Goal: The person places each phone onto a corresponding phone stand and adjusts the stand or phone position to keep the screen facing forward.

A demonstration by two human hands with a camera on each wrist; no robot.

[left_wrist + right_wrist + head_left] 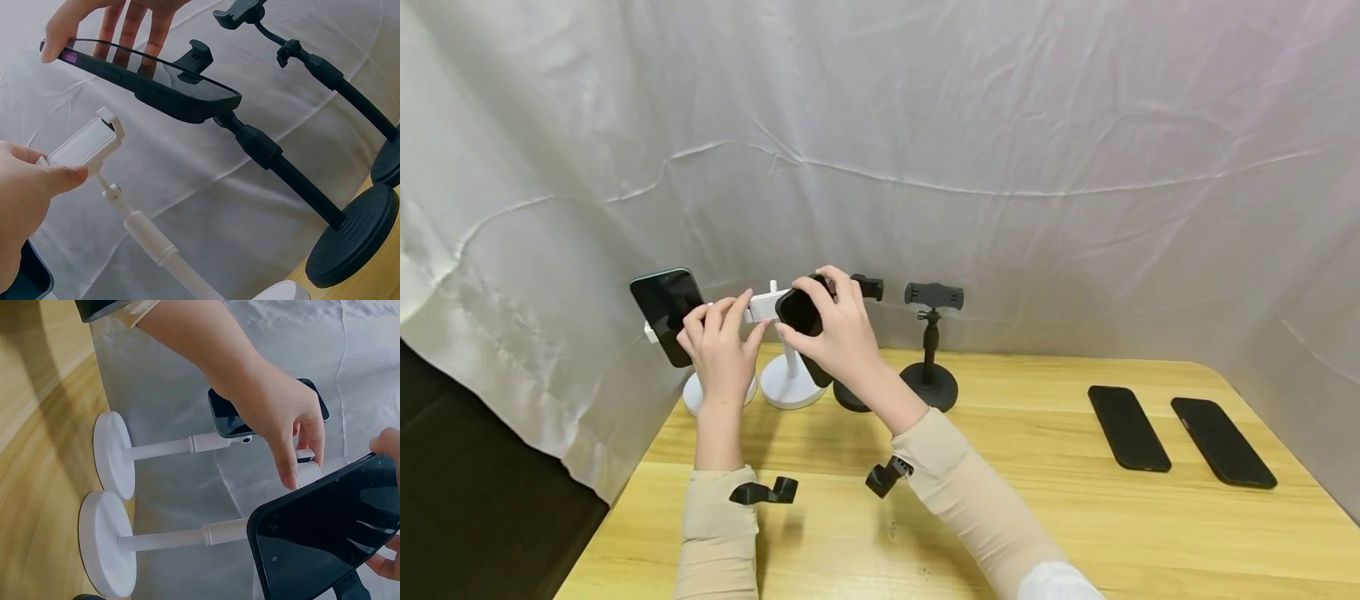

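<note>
My left hand [722,346] pinches the white clamp [764,307] of a white phone stand [150,240] between thumb and fingers. In my right hand [844,329] is a black smartphone [797,312], gripped by its edges and tilted beside that clamp. The left wrist view shows the phone [150,94] apart from the white clamp [84,147], in front of a black stand's holder [199,57]. Behind my left hand, another smartphone [664,308] sits upright on a second white stand, whose round base [114,456] shows in the right wrist view.
A black phone stand [930,346] stands to the right of the hands, its holder bare. Two dark smartphones [1129,427] [1222,442] lie flat at the table's right. Grey cloth [1037,125] hangs behind the wooden table [1015,500]. Black wrist mounts [765,492] jut from both sleeves.
</note>
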